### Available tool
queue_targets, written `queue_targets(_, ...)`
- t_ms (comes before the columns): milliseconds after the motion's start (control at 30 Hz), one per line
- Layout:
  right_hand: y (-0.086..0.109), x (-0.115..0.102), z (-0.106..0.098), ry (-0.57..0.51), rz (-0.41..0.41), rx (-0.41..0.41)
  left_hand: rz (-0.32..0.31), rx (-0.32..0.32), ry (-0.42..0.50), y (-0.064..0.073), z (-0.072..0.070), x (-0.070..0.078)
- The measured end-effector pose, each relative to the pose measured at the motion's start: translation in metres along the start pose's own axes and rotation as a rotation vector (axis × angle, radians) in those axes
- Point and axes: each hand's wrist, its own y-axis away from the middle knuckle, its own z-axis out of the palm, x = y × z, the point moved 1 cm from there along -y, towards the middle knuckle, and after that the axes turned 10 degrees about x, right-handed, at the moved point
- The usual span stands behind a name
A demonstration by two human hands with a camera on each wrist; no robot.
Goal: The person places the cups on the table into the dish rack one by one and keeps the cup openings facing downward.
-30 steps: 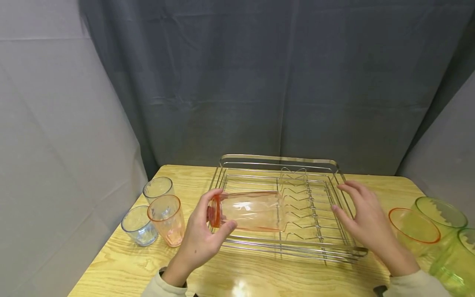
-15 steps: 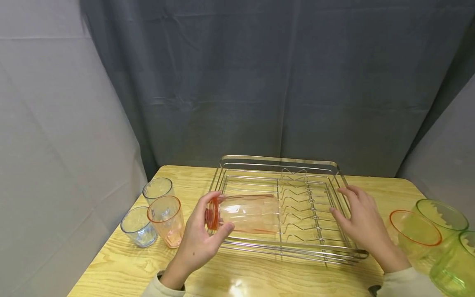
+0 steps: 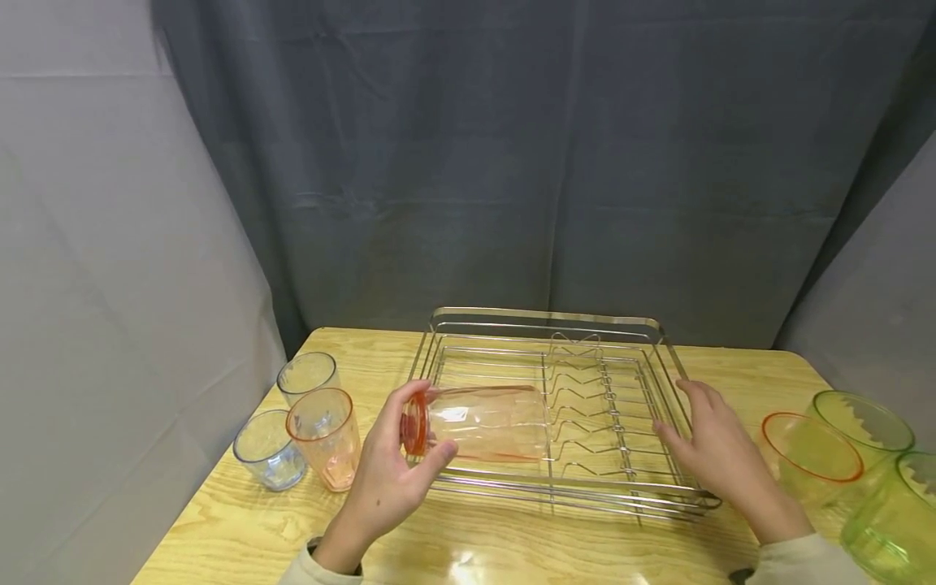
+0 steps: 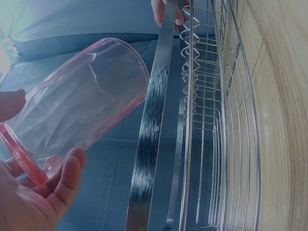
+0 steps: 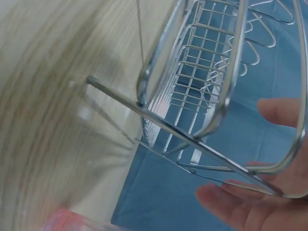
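In the head view my left hand point(image 3: 391, 467) holds an orange-tinted clear glass tumbler point(image 3: 486, 422) on its side over the left half of a metal wire dish rack point(image 3: 548, 485). The tumbler's base is in my hand and its mouth points right. Thumb and fingers grip the base end in the left wrist view, with the tumbler point(image 4: 82, 96) apart from the wire floor. My right hand point(image 3: 720, 451) is at the rack's right rim, thumb toward the inside. In the right wrist view its fingers point(image 5: 224, 204) are spread around the rim; firm contact cannot be told.
On the left stand an orange-rimmed glass point(image 3: 336, 455), a short bluish glass point(image 3: 274, 463) and another clear glass point(image 3: 307, 378). Right of the rack are an orange-rimmed glass point(image 3: 804, 463) and green glasses point(image 3: 888, 520). A dark curtain point(image 3: 512, 179) hangs behind the wooden table point(image 3: 439, 544).
The tumbler and left hand have shifted slightly left and down. The right hand has come down slightly at the rack's right rim. The head view has shifted a little.
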Motion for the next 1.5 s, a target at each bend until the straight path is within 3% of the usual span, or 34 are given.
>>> queue_targets(433, 0.001, 0.0, 0.003, 0.041, -0.006, -0.088, -0.007, 0.008, 0.027, -0.001, 0.002, -0.003)
queue_targets(667, 0.003, 0.002, -0.001, 0.085, 0.0, -0.093, 0.028, 0.027, -0.005, -0.004, 0.0, -0.005)
queue_targets(933, 0.002, 0.0, 0.001, 0.08, 0.007, -0.108, -0.003, 0.02, -0.04, -0.006, -0.003, -0.004)
queue_targets(1300, 0.001, -0.001, 0.002, 0.083, 0.016, -0.119, -0.006, 0.017, -0.171, -0.025, -0.006, 0.009)
queue_targets(1500, 0.002, -0.001, 0.001, 0.053, 0.063, -0.124, -0.018, 0.015, -0.215, -0.035, -0.01, 0.012)
